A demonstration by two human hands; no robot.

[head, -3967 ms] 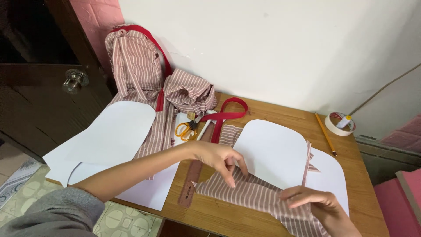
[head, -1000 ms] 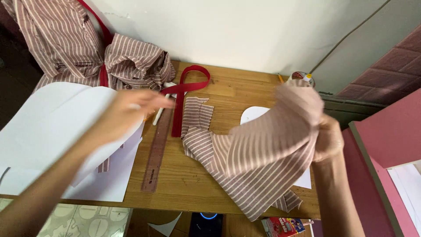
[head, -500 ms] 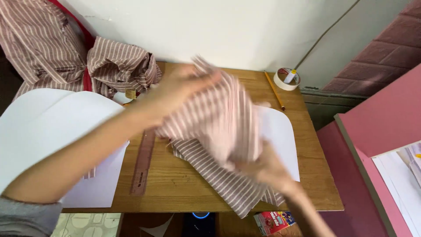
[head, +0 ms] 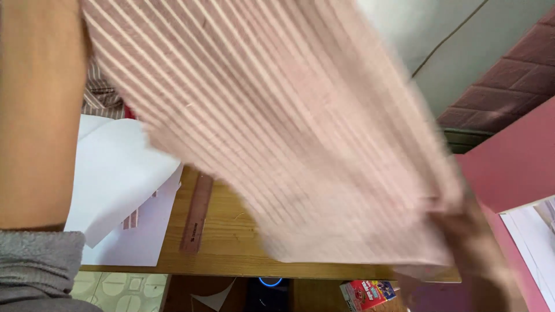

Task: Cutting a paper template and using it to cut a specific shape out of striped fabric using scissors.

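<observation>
A large pink-and-white striped fabric [head: 277, 127] is lifted close to the camera and fills most of the head view, blurred by motion. My right hand [head: 480, 248], blurred at the lower right, grips the fabric's lower right corner. My left forearm [head: 34, 115], with a grey sleeve at the elbow, rises along the left edge. Its hand is cut off by the top of the frame, where the fabric's upper part runs. The fabric stretches from upper left to lower right above the wooden table [head: 231, 248].
A brown wooden ruler [head: 195, 214] lies on the table beside white paper pattern sheets [head: 115, 179]. More striped cloth [head: 101, 98] lies behind my left arm. A small red box [head: 367, 292] sits on the floor below the table edge. A pink panel [head: 514, 167] stands at the right.
The fabric has been raised off the table and spread wide towards the camera. My left arm has gone up and left. My right hand has swung out to the lower right.
</observation>
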